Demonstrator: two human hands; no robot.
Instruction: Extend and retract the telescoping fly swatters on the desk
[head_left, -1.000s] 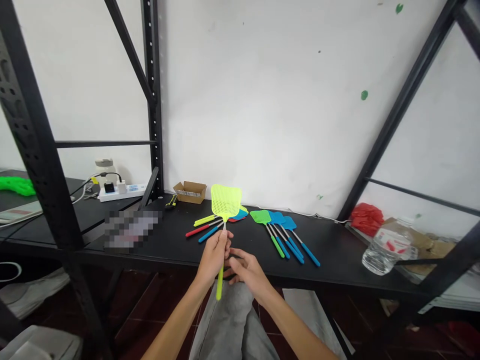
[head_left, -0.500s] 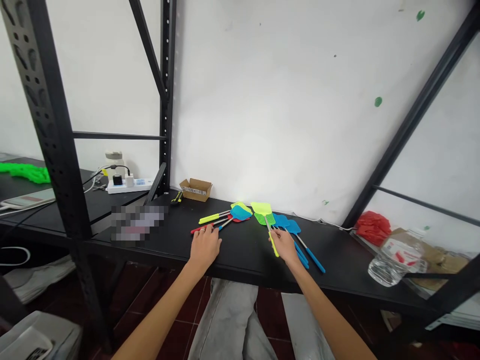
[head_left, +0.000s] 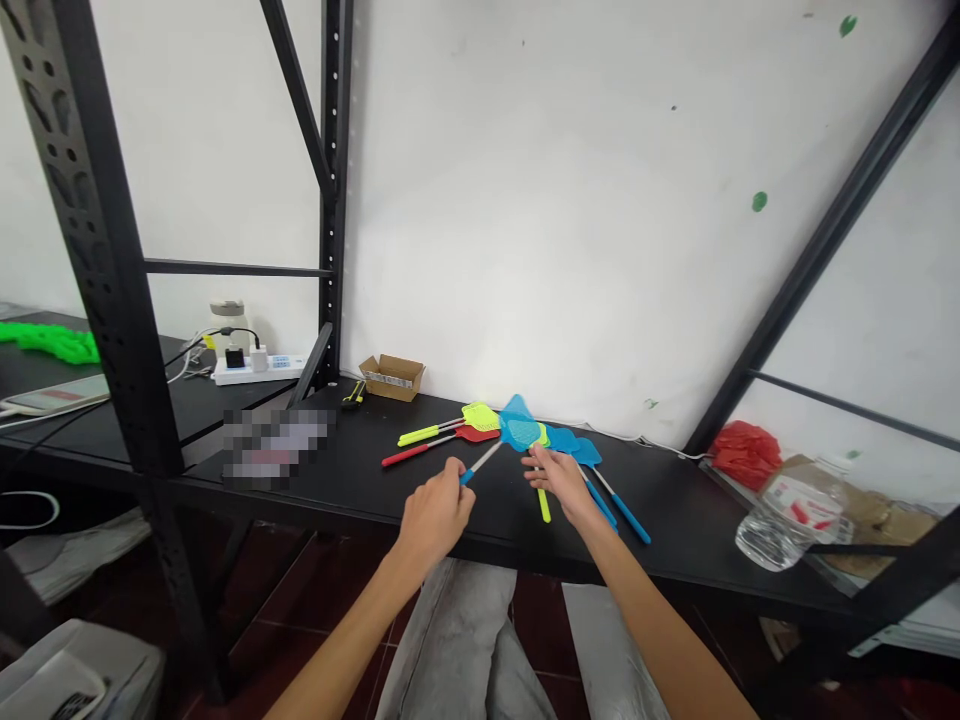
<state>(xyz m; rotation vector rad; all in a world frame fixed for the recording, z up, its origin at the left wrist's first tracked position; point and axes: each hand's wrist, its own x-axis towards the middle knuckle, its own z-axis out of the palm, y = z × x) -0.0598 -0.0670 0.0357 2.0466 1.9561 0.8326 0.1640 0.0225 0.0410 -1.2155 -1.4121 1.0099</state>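
Observation:
My left hand is closed around the handle of a blue fly swatter, whose head points toward the wall. Just right of its shaft, my right hand has its fingers apart and holds nothing. Beneath that hand lies a yellow-green fly swatter, its head partly hidden by the blue one. Several blue fly swatters are fanned out on the right, partly covered by my right hand. Left of centre, yellow fly swatters rest beside a red fly swatter.
The black shelf carries a small open cardboard box and a black-and-yellow item. To the right are a large clear bottle and a red plastic bag. A power strip sits left beyond the upright.
My right hand has let go of the yellow-green swatter, which now lies on the shelf. My left hand has taken the blue swatter from the left group and moved it right.

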